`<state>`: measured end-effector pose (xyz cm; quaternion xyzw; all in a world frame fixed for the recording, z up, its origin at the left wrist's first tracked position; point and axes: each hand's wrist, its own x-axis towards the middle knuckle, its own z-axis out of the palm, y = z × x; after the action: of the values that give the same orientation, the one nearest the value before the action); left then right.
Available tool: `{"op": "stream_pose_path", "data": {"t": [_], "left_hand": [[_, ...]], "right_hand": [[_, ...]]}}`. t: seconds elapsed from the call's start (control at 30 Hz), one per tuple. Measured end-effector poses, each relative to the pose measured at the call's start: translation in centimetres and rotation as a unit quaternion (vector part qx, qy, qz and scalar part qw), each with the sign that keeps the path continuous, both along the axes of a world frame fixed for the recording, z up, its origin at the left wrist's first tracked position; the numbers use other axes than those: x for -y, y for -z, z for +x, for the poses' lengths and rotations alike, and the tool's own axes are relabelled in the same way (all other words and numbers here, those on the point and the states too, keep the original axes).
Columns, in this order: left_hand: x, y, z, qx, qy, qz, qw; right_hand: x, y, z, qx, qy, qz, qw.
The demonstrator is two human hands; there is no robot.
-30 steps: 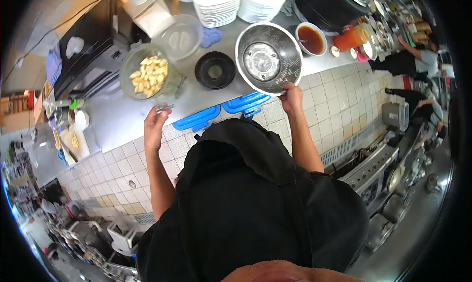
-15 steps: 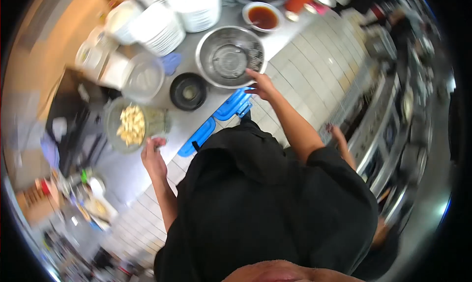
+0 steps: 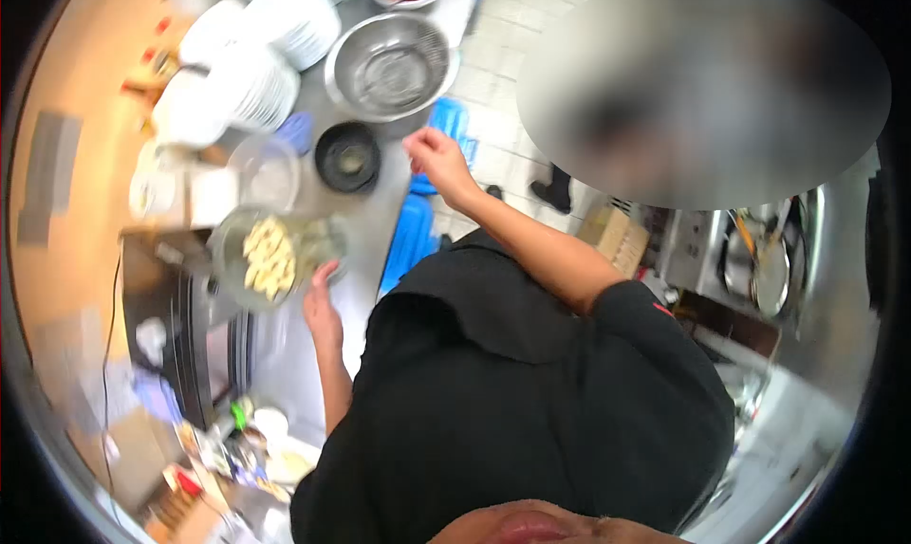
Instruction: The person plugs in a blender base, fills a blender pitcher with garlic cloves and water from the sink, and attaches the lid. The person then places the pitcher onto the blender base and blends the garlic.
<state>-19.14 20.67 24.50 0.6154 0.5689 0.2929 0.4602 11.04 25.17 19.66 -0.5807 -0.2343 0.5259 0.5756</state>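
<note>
At the near edge of the surface (image 3: 365, 231), the left hand (image 3: 321, 307) rests fingertips against the clear container of pale food pieces (image 3: 270, 255), fingers loose, not clamped on anything. Right hand (image 3: 438, 163) hovers half-curled and empty between the black bowl (image 3: 347, 156) and the metal colander (image 3: 389, 65). I'd say steady that container with the whole palm before shifting it, it's sitting close to the edge.
</note>
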Motion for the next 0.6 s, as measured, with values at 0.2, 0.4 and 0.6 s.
{"op": "stream_pose_path", "data": {"t": [0.2, 0.4, 0.6], "left_hand": [[-3.8, -2.6, -11.1, -0.198, 0.105, -0.205, 0.953], [-5.5, -1.7, -7.3, 0.258, -0.185, -0.105, 0.942], [-6.2, -1.8, -4.6, 0.276, -0.097, -0.122, 0.949]], "right_hand": [[3.0, -3.9, -14.3, 0.202, -0.432, 0.168, 0.863], [3.3, -3.0, -18.1, 0.108, -0.273, 0.131, 0.947], [4.4, -2.9, -15.0, 0.152, -0.118, 0.08, 0.978]]}}
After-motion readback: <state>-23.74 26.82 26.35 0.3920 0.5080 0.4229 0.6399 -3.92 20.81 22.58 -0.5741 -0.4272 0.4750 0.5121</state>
